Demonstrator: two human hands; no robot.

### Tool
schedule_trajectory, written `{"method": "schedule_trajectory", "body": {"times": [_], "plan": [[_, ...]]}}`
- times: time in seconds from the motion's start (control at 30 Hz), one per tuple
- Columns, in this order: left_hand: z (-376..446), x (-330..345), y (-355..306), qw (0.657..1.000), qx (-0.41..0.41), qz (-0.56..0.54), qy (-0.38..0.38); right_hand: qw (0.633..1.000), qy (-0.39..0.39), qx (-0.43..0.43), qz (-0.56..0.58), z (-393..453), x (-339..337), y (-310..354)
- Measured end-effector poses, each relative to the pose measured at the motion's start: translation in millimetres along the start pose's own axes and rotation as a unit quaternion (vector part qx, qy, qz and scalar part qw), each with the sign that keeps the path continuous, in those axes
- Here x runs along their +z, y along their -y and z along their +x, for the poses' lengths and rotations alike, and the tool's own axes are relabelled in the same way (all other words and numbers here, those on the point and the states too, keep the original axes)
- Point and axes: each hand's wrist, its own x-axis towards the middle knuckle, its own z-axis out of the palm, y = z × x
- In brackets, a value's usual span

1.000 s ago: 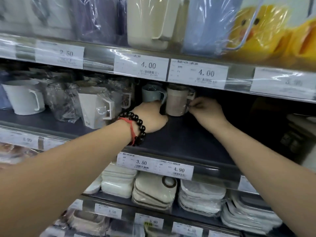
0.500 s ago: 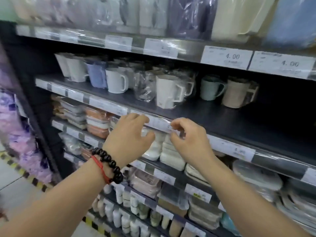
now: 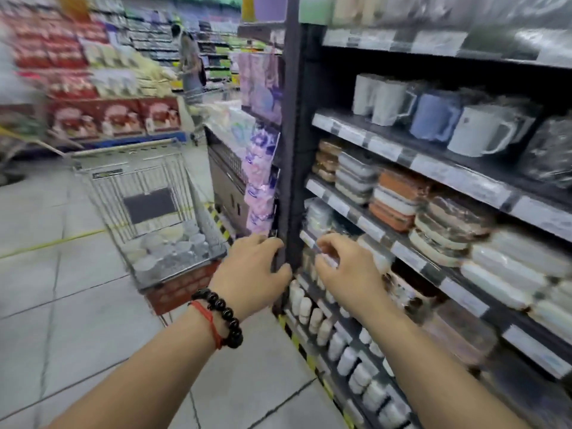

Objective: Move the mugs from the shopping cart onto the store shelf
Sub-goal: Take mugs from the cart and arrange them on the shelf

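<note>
Both hands empty and raised at lower centre of the frame: left hand, beaded bracelet at the wrist, fingers loosely curled around nothing; right hand likewise slack and holding nothing, just beside the shelf edge. Remaining mugs down in the basket of the shopping cart, centre left of the frame, pale, bunched together and blurred, so upright or tipped and which way the handles point cannot be told. Likely step in hand: reach for the next mug. Best done by going over the wire rim rather than through it, taking one mug by the body or handle, lifting straight clear of its neighbours. Mugs already on the store shelf, upper right of the frame, standing upright, long axis vertical, handles mostly toward the frame's right; same pose worth matching for the next one.
</note>
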Motion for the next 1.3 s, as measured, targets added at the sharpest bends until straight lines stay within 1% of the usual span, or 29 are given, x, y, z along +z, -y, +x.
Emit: {"method": "schedule_trajectory", "body": {"times": [0.13,0.23,0.3,0.47,0.63,0.8,0.9,1.1,1.2,1.3], "plan": [[-8.2,-14.2,59.7,0.998,-0.05,0.016,-0.031,0.999,0.036,-0.031,-0.003,22.2,55.3,29.5],[-8.2,-16.1,102.0,0.995,-0.095,0.009,-0.024,0.995,0.088,-0.034,0.013,40.4,97.5,41.5],[-3.6,-17.3,129.6,0.992,-0.125,0.01,-0.019,0.993,0.105,-0.046,0.02,56.1,126.9,46.2],[24.8,-22.7,192.0,0.981,-0.192,0.019,-0.015,0.985,0.146,-0.06,0.072,108.5,198.4,56.8],[69.5,-26.1,251.7,0.968,-0.249,0.037,-0.018,0.976,0.183,-0.078,0.089,174.7,262.4,59.9],[104.1,-18.0,298.2,0.961,-0.273,0.029,-0.034,0.967,0.216,-0.092,0.1,227.7,313.6,66.2],[113.2,-9.5,327.0,0.955,-0.294,0.007,-0.027,0.964,0.226,-0.096,0.097,248.8,341.4,70.9],[140.3,0.3,402.7,0.941,-0.336,-0.027,-0.019,0.951,0.282,-0.095,0.084,288.4,419.6,85.4],[160.6,7.5,448.4,0.939,-0.34,-0.043,-0.016,0.949,0.295,-0.086,0.073,312.4,458.2,91.9],[183.2,13.7,492.5,0.935,-0.35,-0.06,-0.002,0.945,0.317,-0.055,0.063,339.2,493.3,91.6]]}}
